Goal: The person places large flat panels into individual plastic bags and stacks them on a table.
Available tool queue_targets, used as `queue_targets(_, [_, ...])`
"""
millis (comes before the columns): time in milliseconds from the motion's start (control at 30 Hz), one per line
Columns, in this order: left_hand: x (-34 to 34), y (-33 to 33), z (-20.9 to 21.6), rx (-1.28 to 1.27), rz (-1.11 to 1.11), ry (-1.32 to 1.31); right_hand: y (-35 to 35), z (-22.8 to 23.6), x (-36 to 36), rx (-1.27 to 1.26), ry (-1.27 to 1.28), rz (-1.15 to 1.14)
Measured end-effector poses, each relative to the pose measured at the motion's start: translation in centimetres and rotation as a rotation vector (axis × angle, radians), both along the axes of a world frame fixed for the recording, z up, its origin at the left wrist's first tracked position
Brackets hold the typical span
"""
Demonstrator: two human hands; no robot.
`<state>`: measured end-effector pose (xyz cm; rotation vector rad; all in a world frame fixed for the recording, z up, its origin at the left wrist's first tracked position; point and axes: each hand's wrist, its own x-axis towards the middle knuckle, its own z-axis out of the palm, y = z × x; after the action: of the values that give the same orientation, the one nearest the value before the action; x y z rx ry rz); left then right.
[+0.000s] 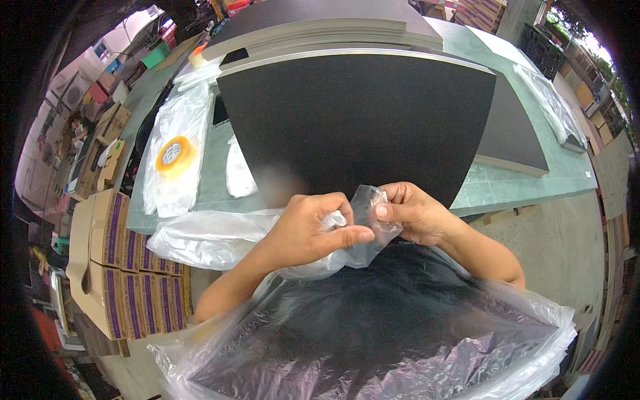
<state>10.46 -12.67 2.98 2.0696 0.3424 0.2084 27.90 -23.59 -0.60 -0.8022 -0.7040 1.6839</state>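
Observation:
A large clear plastic bag (pixel 400 333) spreads across the lower part of the view, over something dark beneath it. Its gathered upper edge runs up between my hands. My left hand (pixel 310 230) has its fingers curled round a bunch of the film, thumb pointing right. Close beside it, my right hand (pixel 419 215) pinches the same film between thumb and fingers. Just beyond both hands is a wide black board (pixel 360 120), leaning over the table edge. To the left, more bunched white plastic film (pixel 207 237) hangs at the table's front.
A yellow tape roll (pixel 175 157) lies on folded plastic bags on the green table (pixel 527 180). Stacked dark boards (pixel 313 28) stand at the back, with another dark board (pixel 510 127) to the right. Cardboard cartons (pixel 127 267) are piled at the left. A person sits far left.

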Motion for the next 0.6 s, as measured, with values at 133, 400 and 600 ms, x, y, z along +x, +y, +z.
queue_targets(133, [1.2,-1.0,-1.4,-0.200,0.069,-0.223,0.7,-0.8,-1.3,-0.032,0.057,-0.020])
queue_targets(400, [-13.6,10.5,-7.4,0.259,0.799,0.131,-2.2,-0.8,5.5,0.250,0.287,-0.253])
queue_targets(600, [-6.1,4.9,2.2,0.279,0.719,-0.281,-1.8,-0.5,3.5,0.243,-0.118,-0.243])
